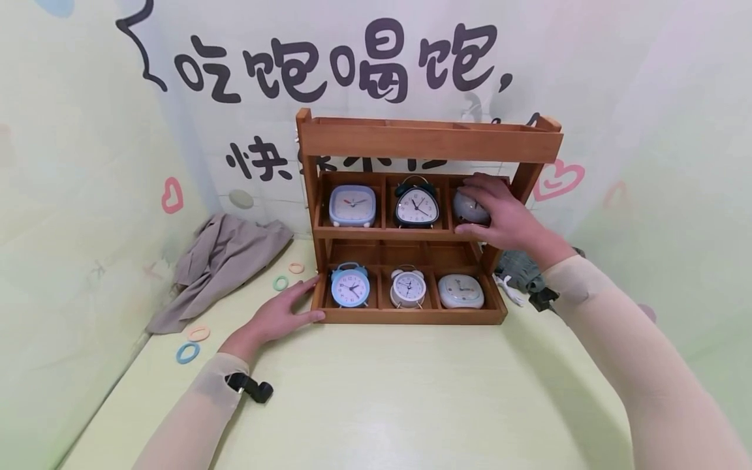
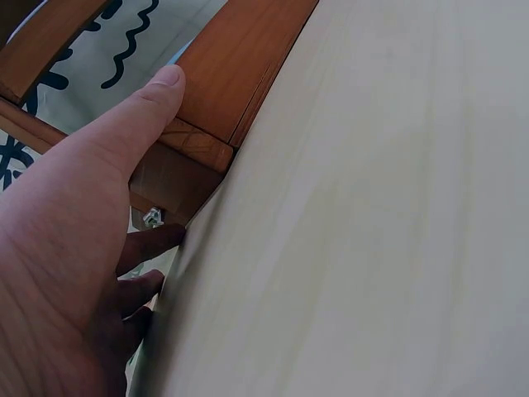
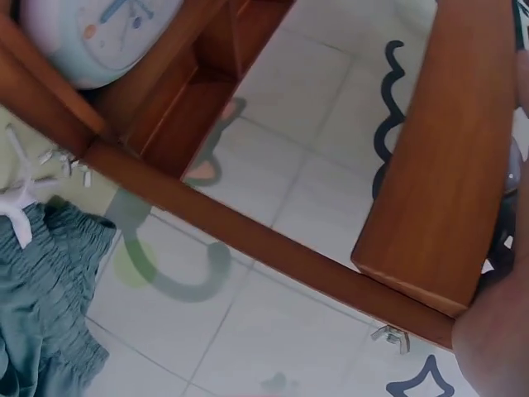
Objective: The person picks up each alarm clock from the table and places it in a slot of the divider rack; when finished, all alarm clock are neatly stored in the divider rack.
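Observation:
A three-tier wooden shelf (image 1: pixel 411 316) stands on the table with clocks in its lower two tiers. My right hand (image 1: pixel 504 212) holds a round grey-blue clock (image 1: pixel 468 207) in the middle tier's right compartment, fingers over its top and thumb low in front. The hand covers much of that clock. Beside it sit a dark green triangular alarm clock (image 1: pixel 416 206) and a lilac-blue square clock (image 1: pixel 352 205). My left hand (image 1: pixel 281 316) rests against the shelf's lower left corner, its thumb (image 2: pixel 157 99) extended along the wood. Nearest to it is a blue twin-bell alarm clock (image 1: pixel 350 287).
The bottom tier also has a white twin-bell alarm clock (image 1: pixel 408 288) and a pale rounded clock (image 1: pixel 461 291). A grey-brown cloth (image 1: pixel 229 261) and several coloured rings (image 1: pixel 188 353) lie at left. Green gathered fabric (image 3: pixel 50 289) and a white cord (image 1: pixel 510 290) are at right.

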The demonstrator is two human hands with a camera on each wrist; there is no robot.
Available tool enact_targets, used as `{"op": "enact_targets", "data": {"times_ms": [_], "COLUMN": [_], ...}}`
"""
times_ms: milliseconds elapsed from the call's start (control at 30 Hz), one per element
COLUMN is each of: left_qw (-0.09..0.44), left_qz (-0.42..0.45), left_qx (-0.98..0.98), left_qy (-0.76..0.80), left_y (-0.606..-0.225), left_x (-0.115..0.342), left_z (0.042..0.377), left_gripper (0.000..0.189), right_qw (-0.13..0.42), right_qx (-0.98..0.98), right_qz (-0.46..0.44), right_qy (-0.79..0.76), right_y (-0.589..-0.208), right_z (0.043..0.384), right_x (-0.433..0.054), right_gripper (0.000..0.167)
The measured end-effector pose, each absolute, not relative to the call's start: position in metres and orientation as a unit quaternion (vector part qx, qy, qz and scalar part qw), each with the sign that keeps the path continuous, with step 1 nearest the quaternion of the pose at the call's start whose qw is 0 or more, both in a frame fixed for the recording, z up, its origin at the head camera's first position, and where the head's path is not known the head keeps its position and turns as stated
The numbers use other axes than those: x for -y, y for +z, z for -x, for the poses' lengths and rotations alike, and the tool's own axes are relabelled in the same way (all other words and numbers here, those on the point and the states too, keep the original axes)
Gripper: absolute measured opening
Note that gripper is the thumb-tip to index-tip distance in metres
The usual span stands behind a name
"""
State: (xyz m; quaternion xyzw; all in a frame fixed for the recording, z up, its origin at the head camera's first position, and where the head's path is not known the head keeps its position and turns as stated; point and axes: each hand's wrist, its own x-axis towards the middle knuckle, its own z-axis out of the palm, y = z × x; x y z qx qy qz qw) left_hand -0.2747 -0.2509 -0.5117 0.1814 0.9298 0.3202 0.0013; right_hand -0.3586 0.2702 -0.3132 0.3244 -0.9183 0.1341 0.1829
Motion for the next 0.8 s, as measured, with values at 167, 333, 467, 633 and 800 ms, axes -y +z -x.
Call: {"op": "enact_targets", "data": {"times_ms": [167,333,467,633,800], "left_qw": [0.002,0.006,0.005,0.006,0.009], "left_qz": [-0.181,-0.181,-0.178,-0.176,-0.175], "left_qx": [-0.929,-0.929,-0.931,-0.931,-0.931], "left_qy": [0.322,0.322,0.319,0.321,0.320], "left_y": [-0.512,-0.514,-0.514,-0.512,-0.510], "left_x": [0.250,0.249,0.250,0.250,0.250], "left_z": [0.274,0.274,0.273,0.272,0.272], "left_gripper": [0.097,0.097,0.097,0.096,0.097], "right_qw": [0.223,0.290,0.345,0.381,0.341], "right_qx": [0.906,0.876,0.850,0.843,0.873], "right_qz": [-0.347,-0.367,-0.362,-0.322,-0.261], "right_qy": [0.098,0.118,0.164,0.202,0.233], "right_y": [-0.322,-0.338,-0.362,-0.400,-0.432], "right_z": [0.357,0.347,0.327,0.297,0.276], "right_x": [-0.271,-0.277,-0.288,-0.307,-0.329], "right_gripper": [0.085,0.087,0.097,0.104,0.112]}}
